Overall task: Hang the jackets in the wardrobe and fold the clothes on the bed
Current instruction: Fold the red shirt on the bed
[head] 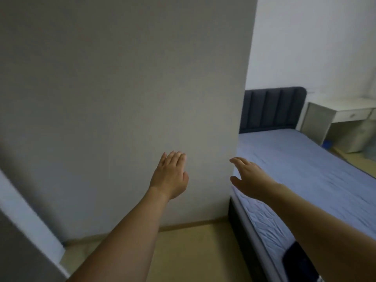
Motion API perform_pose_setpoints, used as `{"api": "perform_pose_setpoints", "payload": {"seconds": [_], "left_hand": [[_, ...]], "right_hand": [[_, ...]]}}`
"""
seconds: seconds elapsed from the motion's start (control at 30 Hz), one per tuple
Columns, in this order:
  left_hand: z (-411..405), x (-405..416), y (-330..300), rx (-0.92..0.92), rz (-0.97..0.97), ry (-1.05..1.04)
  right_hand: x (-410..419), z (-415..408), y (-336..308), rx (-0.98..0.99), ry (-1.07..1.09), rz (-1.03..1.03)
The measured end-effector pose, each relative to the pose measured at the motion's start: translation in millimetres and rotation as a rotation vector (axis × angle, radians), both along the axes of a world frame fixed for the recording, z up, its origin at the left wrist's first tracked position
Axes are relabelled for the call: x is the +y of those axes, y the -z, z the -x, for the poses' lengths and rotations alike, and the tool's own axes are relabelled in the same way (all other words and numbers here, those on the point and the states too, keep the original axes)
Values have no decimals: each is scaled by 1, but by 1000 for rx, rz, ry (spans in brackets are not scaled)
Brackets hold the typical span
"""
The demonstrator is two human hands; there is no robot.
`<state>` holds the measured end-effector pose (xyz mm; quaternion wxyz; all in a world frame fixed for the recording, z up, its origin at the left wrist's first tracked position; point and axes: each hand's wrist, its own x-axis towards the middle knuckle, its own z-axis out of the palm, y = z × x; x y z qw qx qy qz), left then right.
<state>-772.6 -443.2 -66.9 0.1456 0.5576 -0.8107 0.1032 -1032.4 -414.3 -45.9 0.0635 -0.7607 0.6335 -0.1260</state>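
Both my arms reach forward with nothing in them. My left hand point(169, 176) is held flat with straight fingers in front of a large pale panel point(130, 98), perhaps a wardrobe side or a wall. My right hand point(248, 178) is spread with straight fingers by that panel's right edge, above the near corner of the bed point(301, 169). The bed has a blue sheet and a dark padded headboard point(272, 110). A dark item point(299, 259) lies on the bed at the bottom right, partly hidden by my right forearm. No jackets are in view.
A white desk point(345, 112) with a drawer stands beyond the bed at the right. A small blue thing point(327, 143) lies on the floor under it. Yellowish floor point(193, 251) runs between the panel and the bed's dark frame. A pale edge point(28, 216) crosses the lower left.
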Motion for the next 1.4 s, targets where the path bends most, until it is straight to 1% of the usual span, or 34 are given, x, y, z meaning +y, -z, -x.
{"api": "perform_pose_setpoints", "payload": {"seconds": [0.1, 0.27, 0.37, 0.47, 0.57, 0.67, 0.73, 0.8, 0.9, 1.1, 1.23, 1.33, 1.4], "left_hand": [[78, -8, 10, -8, -36, 48], [207, 0, 30, 29, -86, 25], [269, 17, 49, -13, -167, 5], [311, 26, 69, -44, -214, -34], [339, 16, 93, -34, -272, -93], [371, 0, 125, 11, -309, -158], [400, -2, 147, 45, -376, -189], [435, -3, 168, 39, -443, -186], [492, -16, 190, 20, -476, -171], [609, -52, 224, 95, -553, -317], [684, -67, 266, 169, -662, -384], [732, -72, 313, 316, -833, -379], [766, -80, 356, 424, -942, -382]], "right_hand": [[7, 75, 11, -23, 52, -34], [11, 206, 39, -37, 84, -57], [15, 269, 59, -38, 69, -143], [11, 316, 76, -27, 65, -205], [-1, 348, 91, -29, 49, -228], [-12, 384, 117, -42, 38, -249], [-15, 416, 134, -45, 51, -317], [-20, 455, 148, -19, 46, -385], [-44, 518, 162, -19, 66, -412], [-95, 652, 203, -31, 27, -521], [-128, 722, 242, -36, 43, -647], [-149, 756, 285, -67, 78, -745], [-162, 777, 331, -72, 102, -782]]}}
